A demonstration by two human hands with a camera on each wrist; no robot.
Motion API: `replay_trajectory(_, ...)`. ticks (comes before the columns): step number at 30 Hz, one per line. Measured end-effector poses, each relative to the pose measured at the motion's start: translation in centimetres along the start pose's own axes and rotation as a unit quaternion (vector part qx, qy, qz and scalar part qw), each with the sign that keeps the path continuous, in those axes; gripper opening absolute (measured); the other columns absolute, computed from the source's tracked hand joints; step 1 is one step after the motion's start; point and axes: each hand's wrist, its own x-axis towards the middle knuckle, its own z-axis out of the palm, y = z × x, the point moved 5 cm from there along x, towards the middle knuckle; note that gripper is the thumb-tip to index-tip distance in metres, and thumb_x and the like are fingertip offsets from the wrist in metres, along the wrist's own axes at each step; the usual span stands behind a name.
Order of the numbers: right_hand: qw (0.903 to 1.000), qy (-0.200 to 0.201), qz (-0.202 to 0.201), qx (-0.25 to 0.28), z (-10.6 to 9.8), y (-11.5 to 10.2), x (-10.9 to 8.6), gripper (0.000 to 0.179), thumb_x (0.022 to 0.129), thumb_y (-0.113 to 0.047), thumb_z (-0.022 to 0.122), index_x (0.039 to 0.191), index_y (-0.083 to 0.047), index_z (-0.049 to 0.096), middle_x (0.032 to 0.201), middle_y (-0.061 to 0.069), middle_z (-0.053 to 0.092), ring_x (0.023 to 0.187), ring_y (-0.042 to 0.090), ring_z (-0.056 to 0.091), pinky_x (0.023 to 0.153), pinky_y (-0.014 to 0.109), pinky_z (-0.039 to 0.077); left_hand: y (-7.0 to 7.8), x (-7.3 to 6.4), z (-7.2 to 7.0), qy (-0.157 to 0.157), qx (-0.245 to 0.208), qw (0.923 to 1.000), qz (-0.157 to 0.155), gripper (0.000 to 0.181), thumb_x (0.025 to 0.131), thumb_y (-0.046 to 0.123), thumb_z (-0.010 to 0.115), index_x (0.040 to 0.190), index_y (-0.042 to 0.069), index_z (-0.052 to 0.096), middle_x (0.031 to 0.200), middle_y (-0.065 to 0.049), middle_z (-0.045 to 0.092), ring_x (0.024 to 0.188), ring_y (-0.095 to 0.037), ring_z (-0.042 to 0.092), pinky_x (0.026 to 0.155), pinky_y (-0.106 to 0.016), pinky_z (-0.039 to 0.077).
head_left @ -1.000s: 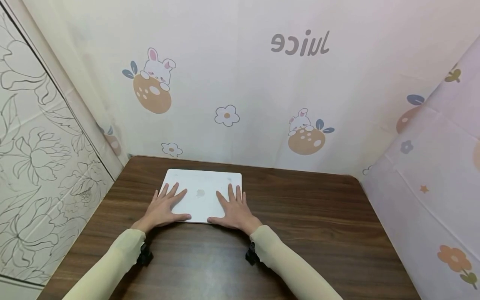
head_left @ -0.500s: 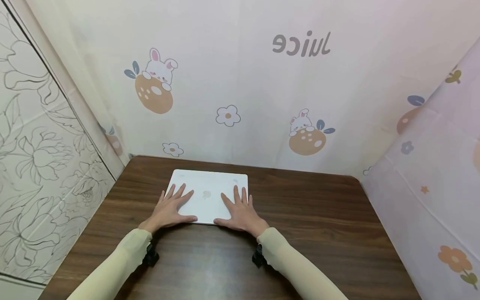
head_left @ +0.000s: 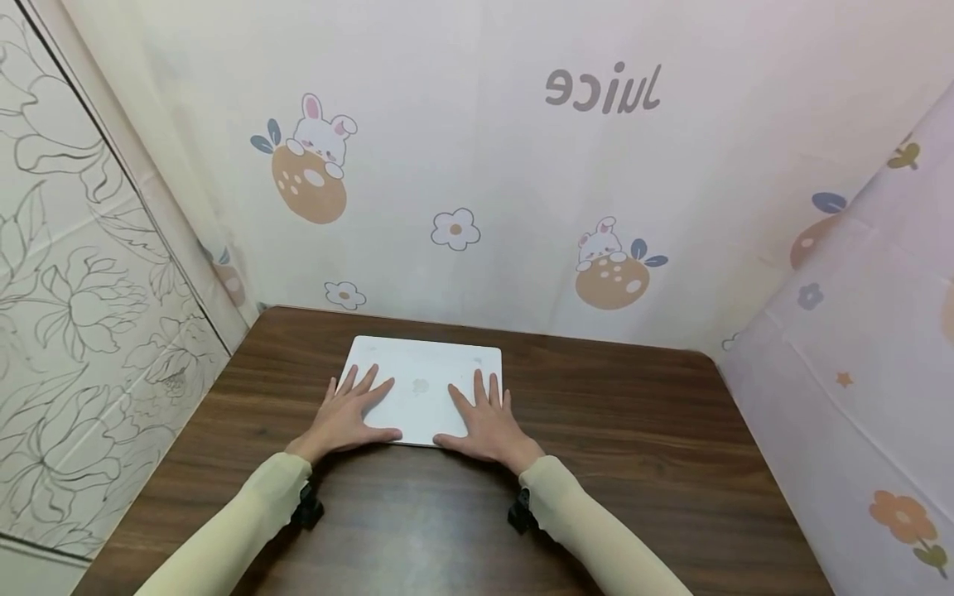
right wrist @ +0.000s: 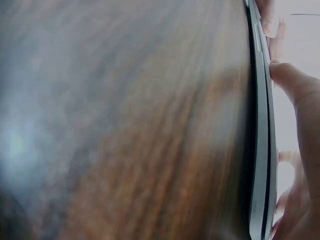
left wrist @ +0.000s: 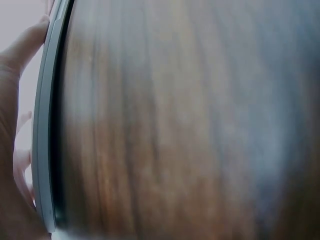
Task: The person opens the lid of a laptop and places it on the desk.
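Note:
A closed silver laptop (head_left: pixel 421 406) with a faint logo on its lid lies flat on the wooden table. My left hand (head_left: pixel 349 420) rests on the left part of the lid, fingers spread and the thumb along the near edge. On the right part lies my right hand (head_left: pixel 488 426), likewise spread, its thumb by the near edge. The left wrist view shows the laptop's thin front edge (left wrist: pixel 45 120) beside that thumb. In the right wrist view the same edge (right wrist: pixel 261 135) runs past the right thumb. My palms hide the lid's near corners.
The brown wooden table (head_left: pixel 626 447) extends to the right of the laptop and toward me. A white curtain (head_left: pixel 514 165) with rabbit and flower prints hangs behind its far edge. Line-drawn flower panels (head_left: pixel 67 314) stand at the left, and printed cloth (head_left: pixel 842 430) hangs at the right.
The laptop has slid to the right across the table, with both hands spread on it and moving along. The head view has shifted slightly.

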Motion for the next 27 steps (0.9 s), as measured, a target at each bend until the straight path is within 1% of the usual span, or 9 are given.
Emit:
replay_trajectory(6,1.0000,0.003,0.002,0.003,-0.1,0.4,-0.2,0.098,0.086,-0.087,0.046,0.165,-0.032,0.026,0.172,0.025,0.000,0.155,0.054,-0.004,0.120,0.074,0.011,0.6,0.1,0.0,-0.004,0.002,1.0000,0.000,0.102,0.076,0.081,0.068,0.159,0.026,0.043,0.171,-0.013,0.021,0.158,-0.048,0.007,0.118,-0.076,0.002)
replay_trajectory(13,1.0000,0.003,0.002,-0.002,-0.2,1.1,-0.7,0.096,0.088,-0.085,0.048,0.165,-0.032,0.026,0.173,0.021,0.002,0.155,0.054,-0.003,0.119,0.076,0.009,1.2,0.4,0.5,-0.011,0.001,0.9999,0.000,0.103,0.076,0.081,0.068,0.159,0.027,0.042,0.172,-0.011,0.019,0.158,-0.048,0.006,0.119,-0.076,0.003)
replay_trajectory(20,1.0000,0.004,0.000,-0.006,-0.3,1.7,-1.2,0.097,0.087,-0.086,0.046,0.165,-0.032,0.025,0.173,0.020,0.003,0.157,0.051,-0.002,0.118,0.077,0.009,1.9,0.6,0.9,-0.011,0.000,0.9999,0.006,0.103,0.076,0.081,0.068,0.160,0.027,0.041,0.172,-0.009,0.019,0.159,-0.045,0.006,0.118,-0.077,0.002)
replay_trajectory(27,1.0000,0.000,0.003,-0.005,-0.5,2.4,-1.7,0.099,0.087,-0.086,0.046,0.166,-0.030,0.024,0.173,0.019,0.002,0.157,0.051,-0.002,0.118,0.077,0.009,2.7,0.8,1.2,-0.012,-0.007,0.9999,0.007,0.103,0.076,0.081,0.068,0.160,0.027,0.041,0.172,-0.010,0.019,0.159,-0.045,0.008,0.118,-0.078,0.002)
